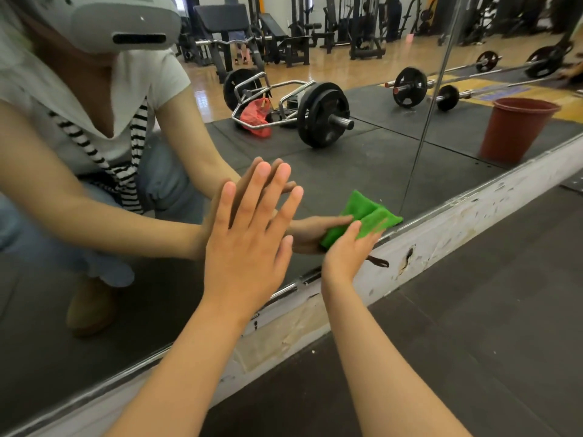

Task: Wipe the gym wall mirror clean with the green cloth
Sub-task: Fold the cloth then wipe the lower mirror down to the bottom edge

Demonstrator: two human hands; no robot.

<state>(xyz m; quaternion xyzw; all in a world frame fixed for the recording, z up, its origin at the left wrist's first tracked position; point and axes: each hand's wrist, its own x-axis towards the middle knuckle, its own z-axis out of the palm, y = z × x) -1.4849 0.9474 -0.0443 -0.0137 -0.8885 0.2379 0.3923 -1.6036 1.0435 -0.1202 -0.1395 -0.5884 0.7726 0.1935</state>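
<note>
Cloth [375, 222], bright green and bunched up, is pressed on the mirror [347, 171] right down at its bottom edge, just above the chipped white ledge [441, 222]. Our right hand [347, 250] pushes the cloth on the glass with its fingers laid out fairly straight. The thumb may hook over the top of the cloth, but we cannot tell for sure from here. Our left hand [249, 234] is spread wide and flat on the glass beside it, holding nothing, most likely to keep us steady while we crouch.

We think we are in the middle of wiping the low strip of the mirror. Next we need to slide the cloth sideways toward the thin seam [422, 134], pressing evenly. Our left palm could leave marks, so that spot will want a wipe too.
</note>
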